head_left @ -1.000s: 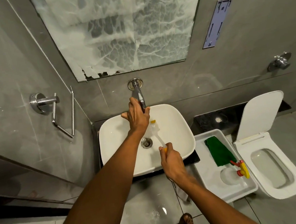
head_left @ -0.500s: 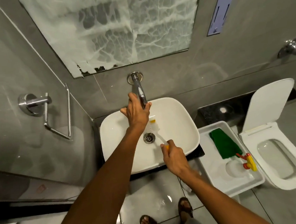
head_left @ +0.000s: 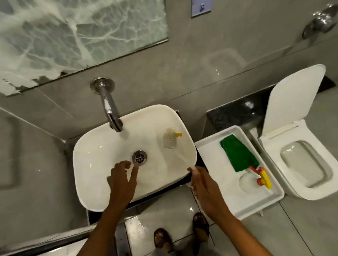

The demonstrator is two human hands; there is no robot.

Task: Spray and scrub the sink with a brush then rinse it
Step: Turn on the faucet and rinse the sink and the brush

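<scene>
The white sink [head_left: 87, 148] sits below a chrome tap [head_left: 112, 112], with its drain [head_left: 139, 157] in the middle. My left hand [head_left: 121, 182] hovers over the basin's front, fingers spread, fingertips beside the drain, holding nothing. A brush [head_left: 170, 140] with white bristles and a yellow part lies against the basin's right inner wall. Its clear handle runs down to my right hand [head_left: 206, 188] at the sink's front right rim, which is closed on the handle's end. A spray bottle [head_left: 260, 177] with a red and yellow trigger lies in the white tray [head_left: 252, 207].
The tray stands on the floor right of the sink and also holds a green cloth [head_left: 238, 154]. An open white toilet [head_left: 303, 156] is further right. A foam-covered mirror [head_left: 62, 35] hangs above the tap. My sandalled feet [head_left: 182, 234] stand on wet floor tiles.
My left hand has let go of the tap and dropped to the drain. The brush head has shifted from under the tap to the basin's right side, and my right hand moved right.
</scene>
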